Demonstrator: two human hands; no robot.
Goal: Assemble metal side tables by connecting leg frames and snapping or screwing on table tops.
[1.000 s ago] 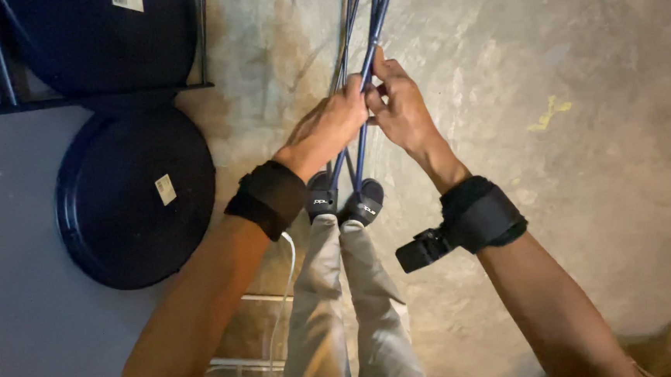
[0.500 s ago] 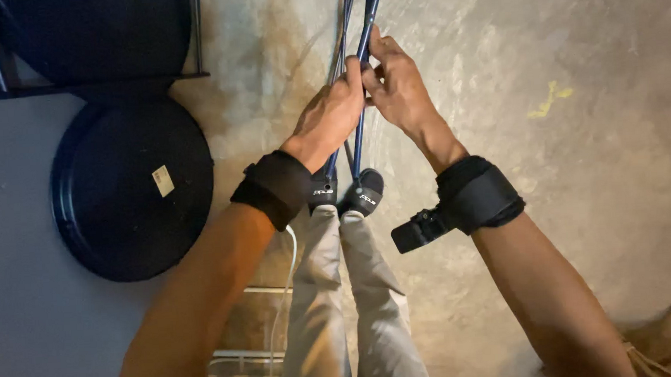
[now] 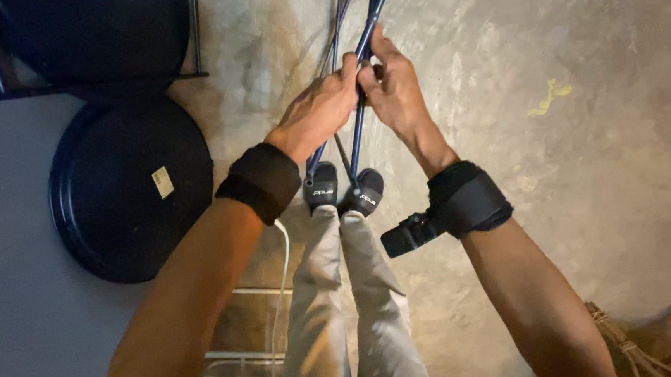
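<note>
- A bundle of thin blue metal rods (image 3: 358, 47) runs from the top edge of the view down toward the person's feet, standing over a stained concrete floor (image 3: 582, 158).
- The left hand (image 3: 317, 112) is wrapped around the rods from the left side, fingers curled shut on them, fingertips meeting the other hand at the rods.
- The right hand (image 3: 393, 84) clasps the same rods from the right, its thumb lying up along one rod and the other fingers closed behind it.
- Both hands touch each other at the grip; the rods pass between them and come out below, ending near the dark shoes (image 3: 343, 192).
- Each wrist carries a black band; the right wristband (image 3: 468, 200) has a small black device sticking out of it.
- Light grey trousers (image 3: 343, 304) fill the lower middle, with a white cable (image 3: 284, 254) just to their left.
- Well to the left, a round dark blue disc (image 3: 130, 189) lies flat; another sits in a dark frame (image 3: 73, 86) above it.
- A rope-bound wooden piece (image 3: 640, 341) shows at the lower right corner.
</note>
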